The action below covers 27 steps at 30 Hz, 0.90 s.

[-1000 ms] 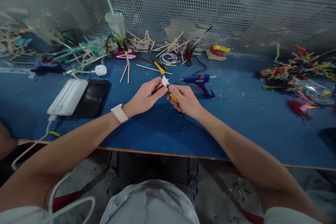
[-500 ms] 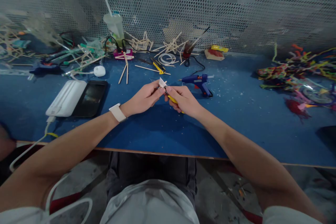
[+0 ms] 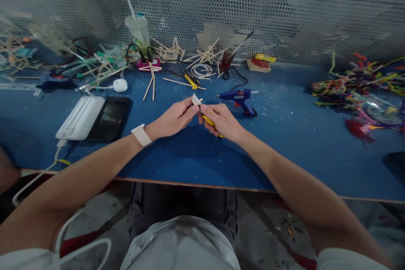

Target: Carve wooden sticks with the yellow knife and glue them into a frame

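Close together above the middle of the blue table [image 3: 196, 160], my two hands meet at a small white piece [image 3: 196, 100]. My left hand [image 3: 175, 117] pinches the white piece between thumb and fingers. Wrapped in my right hand [image 3: 223, 121] is a yellow-handled tool [image 3: 209, 121], its dark metal end touching or very near the white piece. A blue glue gun [image 3: 238, 98] lies just beyond my right hand. Behind the hands rests a yellow and black cutter [image 3: 191, 79].
A white power bank [image 3: 79, 118] and a dark phone [image 3: 110, 119] lie left. Along the mesh wall stand a cup [image 3: 138, 29], a pink power adapter [image 3: 148, 65] and wooden stick frames [image 3: 207, 55]. Colourful strings [image 3: 354, 84] pile up at right.
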### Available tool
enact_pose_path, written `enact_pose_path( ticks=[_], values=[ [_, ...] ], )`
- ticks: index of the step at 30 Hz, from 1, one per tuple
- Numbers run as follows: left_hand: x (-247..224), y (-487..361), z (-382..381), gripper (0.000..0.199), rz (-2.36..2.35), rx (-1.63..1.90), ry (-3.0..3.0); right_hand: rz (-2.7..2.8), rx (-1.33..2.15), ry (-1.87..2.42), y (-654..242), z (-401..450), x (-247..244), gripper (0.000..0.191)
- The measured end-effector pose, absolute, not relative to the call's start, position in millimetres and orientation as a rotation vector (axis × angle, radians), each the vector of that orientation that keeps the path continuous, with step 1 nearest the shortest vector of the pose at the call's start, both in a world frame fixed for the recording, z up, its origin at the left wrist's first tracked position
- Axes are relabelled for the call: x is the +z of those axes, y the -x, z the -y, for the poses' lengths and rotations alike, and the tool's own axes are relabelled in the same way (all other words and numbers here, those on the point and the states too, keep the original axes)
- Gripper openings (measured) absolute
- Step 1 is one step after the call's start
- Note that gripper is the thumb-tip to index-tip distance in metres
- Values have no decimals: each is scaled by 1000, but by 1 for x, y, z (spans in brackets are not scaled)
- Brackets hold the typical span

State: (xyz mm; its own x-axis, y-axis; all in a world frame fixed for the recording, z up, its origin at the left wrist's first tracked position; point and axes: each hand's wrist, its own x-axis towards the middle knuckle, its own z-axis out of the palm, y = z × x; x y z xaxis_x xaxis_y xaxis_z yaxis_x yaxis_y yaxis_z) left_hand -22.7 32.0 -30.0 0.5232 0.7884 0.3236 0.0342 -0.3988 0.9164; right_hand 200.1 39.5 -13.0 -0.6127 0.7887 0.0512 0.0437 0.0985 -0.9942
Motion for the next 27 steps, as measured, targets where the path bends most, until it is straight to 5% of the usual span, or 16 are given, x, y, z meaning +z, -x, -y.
enact_pose_path(
  ticks=[27],
  values=[
    [-32,9,-30,55,-829,1211,-1794,1695,1293,878,-186,-32,-18,74]
  ],
)
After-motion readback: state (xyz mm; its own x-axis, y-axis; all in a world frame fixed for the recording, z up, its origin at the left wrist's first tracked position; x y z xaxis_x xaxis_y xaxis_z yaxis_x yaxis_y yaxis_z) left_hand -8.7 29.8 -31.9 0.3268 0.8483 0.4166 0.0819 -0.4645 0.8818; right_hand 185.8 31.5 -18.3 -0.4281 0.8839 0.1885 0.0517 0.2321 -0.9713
